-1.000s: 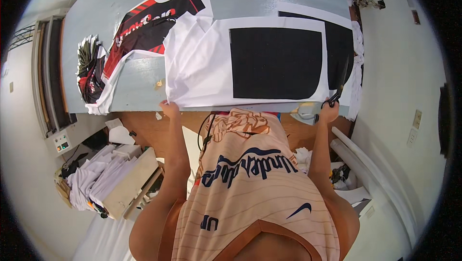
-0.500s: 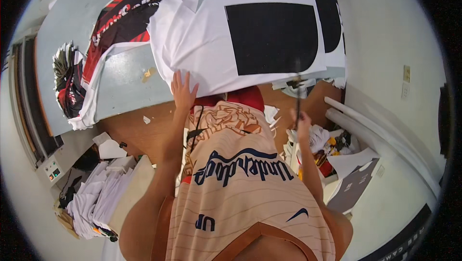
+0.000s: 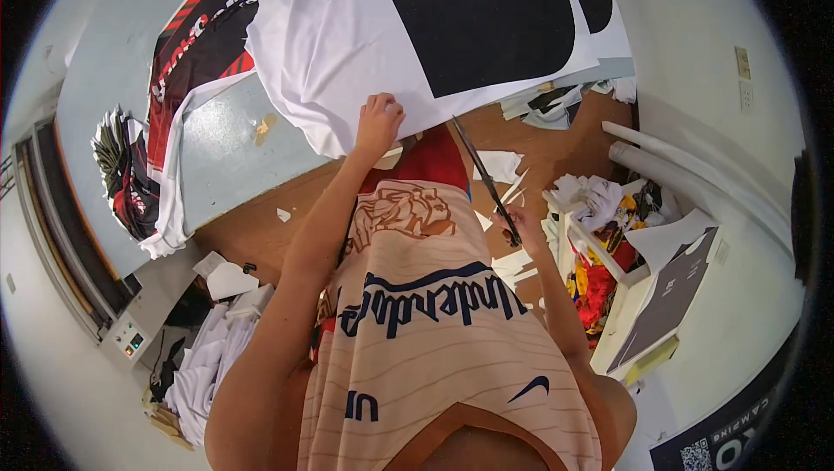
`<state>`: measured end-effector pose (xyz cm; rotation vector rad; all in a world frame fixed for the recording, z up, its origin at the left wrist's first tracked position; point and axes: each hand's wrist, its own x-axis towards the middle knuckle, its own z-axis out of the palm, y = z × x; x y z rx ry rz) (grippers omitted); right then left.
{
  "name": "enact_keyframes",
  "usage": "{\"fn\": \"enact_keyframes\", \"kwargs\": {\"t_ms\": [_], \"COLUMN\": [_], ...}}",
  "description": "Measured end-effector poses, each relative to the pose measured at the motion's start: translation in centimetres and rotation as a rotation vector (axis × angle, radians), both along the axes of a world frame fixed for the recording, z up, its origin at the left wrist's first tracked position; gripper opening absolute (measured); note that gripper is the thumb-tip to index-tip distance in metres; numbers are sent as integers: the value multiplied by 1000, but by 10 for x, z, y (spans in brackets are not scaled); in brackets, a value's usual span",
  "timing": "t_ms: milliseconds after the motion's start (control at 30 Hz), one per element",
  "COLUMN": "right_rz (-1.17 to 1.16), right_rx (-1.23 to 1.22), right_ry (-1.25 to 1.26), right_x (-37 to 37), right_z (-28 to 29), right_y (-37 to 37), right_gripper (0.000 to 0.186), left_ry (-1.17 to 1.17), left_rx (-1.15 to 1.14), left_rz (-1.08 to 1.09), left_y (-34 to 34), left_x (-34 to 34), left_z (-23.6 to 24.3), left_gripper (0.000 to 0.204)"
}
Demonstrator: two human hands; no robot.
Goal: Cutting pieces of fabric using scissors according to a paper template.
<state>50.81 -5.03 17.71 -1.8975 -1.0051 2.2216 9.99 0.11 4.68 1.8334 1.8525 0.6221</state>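
Observation:
A large sheet of white fabric (image 3: 334, 80) with a black rounded panel (image 3: 482, 23) lies over the near edge of the table. My left hand (image 3: 380, 126) is at its front edge, fingers curled and closed on the cloth. To the right, below the table edge, my right hand (image 3: 519, 232) grips long dark scissors (image 3: 483, 173) by the handles. Their blades point up and left, with the tip by the fabric's front edge, right of my left hand. The blades look close together.
A black-and-red printed fabric piece (image 3: 200, 54) lies on the table's left, beside a stack of folded pieces (image 3: 130, 171). White scraps (image 3: 499, 165) litter the brown floor. A box of colourful cloth (image 3: 599, 284) stands at right, near white rolls (image 3: 665, 175). White cloth piles (image 3: 208, 367) sit lower left.
My left hand has moved right along the fabric edge and its spread fingers have curled in. The scissors have swung from upright to a leftward slant, as my right hand shifted left and down.

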Motion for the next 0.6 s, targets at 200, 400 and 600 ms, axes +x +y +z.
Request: {"fn": "enact_keyframes", "kwargs": {"t_ms": [200, 400, 600], "right_rz": [-6, -29, 66], "right_rx": [-57, -21, -41], "right_ry": [25, 103, 83], "right_x": [1, 4, -6], "right_z": [-26, -29, -22], "right_y": [-20, -27, -20], "right_gripper": [26, 28, 29], "left_ry": [139, 36, -65], "left_rx": [63, 20, 37], "left_rz": [-143, 32, 92], "left_y": [-6, -8, -6], "left_x": [15, 17, 9], "left_z": [30, 13, 4], "left_gripper": [18, 14, 11]}}
